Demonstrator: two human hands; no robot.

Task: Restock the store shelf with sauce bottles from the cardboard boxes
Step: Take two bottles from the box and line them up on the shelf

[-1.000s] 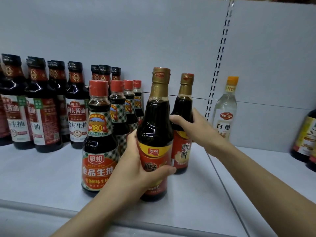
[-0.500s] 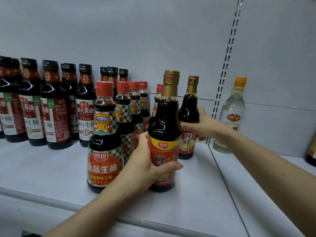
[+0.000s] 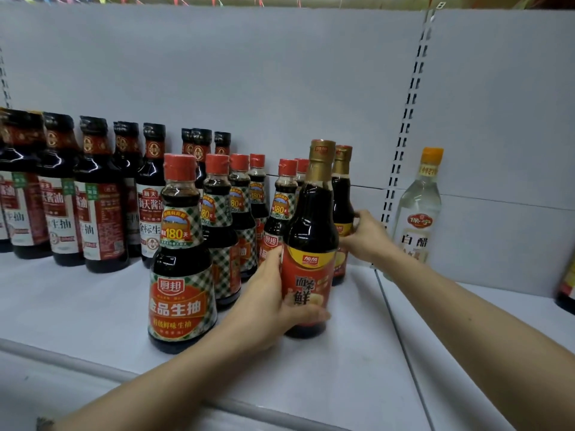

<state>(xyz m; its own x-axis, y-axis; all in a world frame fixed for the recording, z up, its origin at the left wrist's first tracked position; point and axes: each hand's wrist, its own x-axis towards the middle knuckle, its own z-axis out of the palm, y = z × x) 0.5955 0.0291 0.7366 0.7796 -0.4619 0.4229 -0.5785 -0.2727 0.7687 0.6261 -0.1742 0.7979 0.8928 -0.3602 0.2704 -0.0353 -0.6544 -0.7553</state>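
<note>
Your left hand (image 3: 267, 303) grips the front gold-capped bottle (image 3: 311, 244) at frame centre; your right hand (image 3: 367, 237) grips the rear gold-capped bottle (image 3: 341, 197), both upright on the shelf (image 3: 93, 306).

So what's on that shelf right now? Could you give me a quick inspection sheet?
Surface: white shelf, grey front rail.
Job's things: front gold-capped bottle standing upright; rear gold-capped bottle behind it.
Clutter: red-capped bottles in rows; black-capped bottles far left; clear vinegar bottle at right.
Hands: left hand grips the front bottle; right hand holds the rear one.
Cables: nothing seen.
Surroundings: white back panel, slotted upright; no cardboard boxes in view.
</note>
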